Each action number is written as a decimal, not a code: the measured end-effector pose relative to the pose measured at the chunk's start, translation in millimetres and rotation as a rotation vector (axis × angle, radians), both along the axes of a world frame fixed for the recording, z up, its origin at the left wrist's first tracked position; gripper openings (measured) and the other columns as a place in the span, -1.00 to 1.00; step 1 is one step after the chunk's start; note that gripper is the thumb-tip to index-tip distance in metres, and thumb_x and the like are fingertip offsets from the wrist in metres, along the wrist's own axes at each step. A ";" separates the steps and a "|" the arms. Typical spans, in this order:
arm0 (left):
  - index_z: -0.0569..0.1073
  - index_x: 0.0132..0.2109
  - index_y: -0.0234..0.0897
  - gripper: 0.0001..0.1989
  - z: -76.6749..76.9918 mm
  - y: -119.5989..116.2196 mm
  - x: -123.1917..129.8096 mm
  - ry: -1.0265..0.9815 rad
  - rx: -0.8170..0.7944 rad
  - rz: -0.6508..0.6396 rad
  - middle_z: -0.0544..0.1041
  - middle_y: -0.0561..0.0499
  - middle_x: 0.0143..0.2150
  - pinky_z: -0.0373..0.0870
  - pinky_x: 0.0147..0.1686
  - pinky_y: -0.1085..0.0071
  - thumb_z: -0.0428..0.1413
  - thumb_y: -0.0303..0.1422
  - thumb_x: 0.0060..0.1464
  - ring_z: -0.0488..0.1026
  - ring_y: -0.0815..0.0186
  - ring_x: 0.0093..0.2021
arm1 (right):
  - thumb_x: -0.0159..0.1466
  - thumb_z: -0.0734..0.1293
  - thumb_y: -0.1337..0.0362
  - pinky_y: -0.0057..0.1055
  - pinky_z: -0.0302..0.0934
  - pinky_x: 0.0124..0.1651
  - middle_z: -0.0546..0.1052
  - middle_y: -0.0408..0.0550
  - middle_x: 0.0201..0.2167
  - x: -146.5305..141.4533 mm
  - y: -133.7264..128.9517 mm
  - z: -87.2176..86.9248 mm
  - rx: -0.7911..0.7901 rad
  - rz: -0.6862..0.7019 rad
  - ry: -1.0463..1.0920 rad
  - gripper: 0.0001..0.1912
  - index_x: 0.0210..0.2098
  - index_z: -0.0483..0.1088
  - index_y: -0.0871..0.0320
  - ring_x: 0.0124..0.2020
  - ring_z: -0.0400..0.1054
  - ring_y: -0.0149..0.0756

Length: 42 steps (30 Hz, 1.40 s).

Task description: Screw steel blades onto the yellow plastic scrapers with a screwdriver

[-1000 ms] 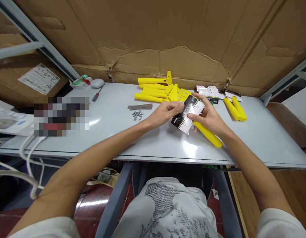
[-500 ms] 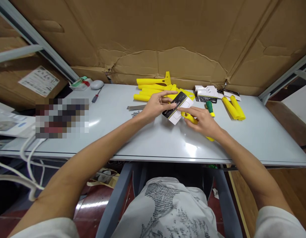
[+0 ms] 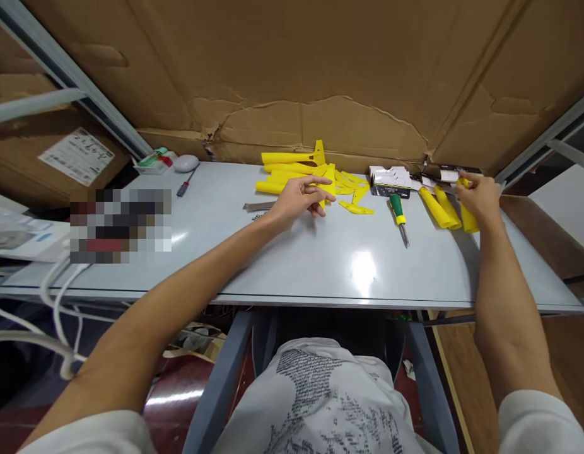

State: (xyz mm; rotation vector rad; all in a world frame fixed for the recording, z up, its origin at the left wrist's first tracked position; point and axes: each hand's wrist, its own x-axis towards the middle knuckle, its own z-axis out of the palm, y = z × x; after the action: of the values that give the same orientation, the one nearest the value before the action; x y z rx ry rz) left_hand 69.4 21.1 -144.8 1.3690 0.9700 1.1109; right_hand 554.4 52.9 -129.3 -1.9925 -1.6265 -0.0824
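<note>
My left hand [image 3: 302, 198] hovers over the middle of the table with fingers apart and nothing in them, just in front of a pile of yellow plastic handles [image 3: 285, 171] and small flat yellow pieces [image 3: 357, 207]. At the right, my right hand [image 3: 480, 194] grips a yellow handle [image 3: 470, 221] beside two more yellow handles [image 3: 435, 210]. Stacked black-and-white cards [image 3: 390, 181] lie left of these. A green and yellow screwdriver [image 3: 398, 214] rests in front of the cards, its metal tip toward me.
Metal strips [image 3: 258, 206] lie by my left wrist. Farther left are a small screwdriver [image 3: 184, 185], a white mouse [image 3: 186, 164] and a small box [image 3: 154, 161]. Cardboard [image 3: 320, 69] stands behind the table [image 3: 292, 271]; white cables [image 3: 58, 309] hang at the left.
My right hand has moved to the far right with the yellow handle. The card has left my left hand, whose fingers have opened. The whole screwdriver now shows.
</note>
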 end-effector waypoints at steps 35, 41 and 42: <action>0.76 -0.02 -0.18 -0.73 28.5 35.1 -61.0 0.813 0.532 0.480 0.81 -0.05 -0.04 0.58 0.12 0.21 0.18 -0.48 0.30 0.73 0.15 -0.08 | 0.53 0.45 0.03 -0.11 0.07 -0.08 0.74 0.35 0.05 -60.7 -3.0 0.9 -0.257 0.014 -0.371 -0.52 0.32 0.67 0.12 -0.03 0.49 0.10; 0.80 0.01 -0.14 -0.71 37.3 57.3 -117.8 1.201 0.435 0.358 0.81 -0.12 0.00 0.50 0.22 0.08 0.24 -0.31 0.22 0.69 -0.04 0.09 | 0.52 0.43 0.16 -0.13 0.18 -0.06 0.73 0.35 0.02 -69.6 -1.1 -8.9 -0.244 0.042 -0.401 -0.54 0.33 0.66 0.19 -0.02 0.54 0.11; 0.80 -0.05 -0.13 -0.74 37.1 60.3 -124.3 1.199 0.434 0.294 0.81 -0.10 -0.03 0.51 0.19 0.12 0.26 -0.26 0.19 0.70 -0.01 0.06 | 0.54 0.41 0.15 -0.12 0.17 -0.08 0.72 0.38 0.05 -68.5 -1.1 -9.0 -0.228 0.038 -0.399 -0.54 0.33 0.65 0.19 -0.02 0.53 0.13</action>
State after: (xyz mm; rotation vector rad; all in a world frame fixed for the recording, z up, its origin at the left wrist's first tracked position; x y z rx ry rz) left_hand -54.9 81.4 -107.7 2.3871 1.8827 0.6368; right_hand 485.9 51.8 -138.3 -2.2208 -1.9968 -0.3097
